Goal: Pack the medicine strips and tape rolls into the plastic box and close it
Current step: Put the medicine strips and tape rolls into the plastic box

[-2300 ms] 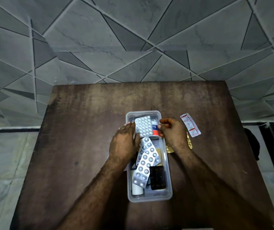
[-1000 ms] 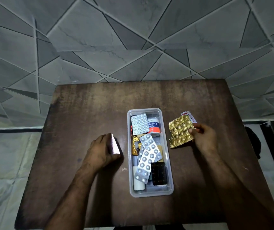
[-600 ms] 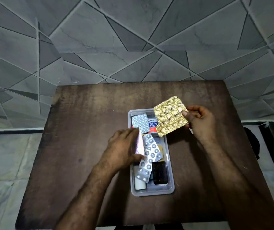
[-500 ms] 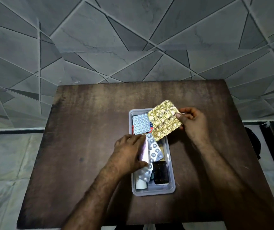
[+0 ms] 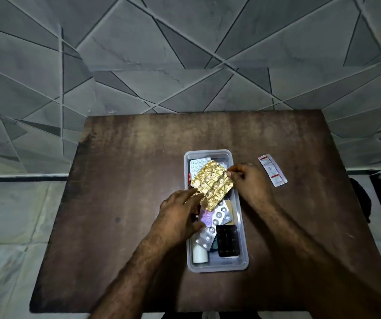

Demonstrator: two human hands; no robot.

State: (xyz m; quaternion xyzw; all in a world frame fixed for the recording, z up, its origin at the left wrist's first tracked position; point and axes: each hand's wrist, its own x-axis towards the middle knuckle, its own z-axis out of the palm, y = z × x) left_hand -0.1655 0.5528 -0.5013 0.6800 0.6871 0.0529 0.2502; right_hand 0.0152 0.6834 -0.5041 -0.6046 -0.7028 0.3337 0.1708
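Right hand [image 5: 249, 183] pinches crinkled gold foil strip [image 5: 212, 184], seemingly over clear box [image 5: 240, 226].

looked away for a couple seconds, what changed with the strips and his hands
The right hand picked up the gold strip from the table beside the box and carried it over the box. The left hand fetched a pink strip from the left and laid it inside. The white and red strip stayed on the table.
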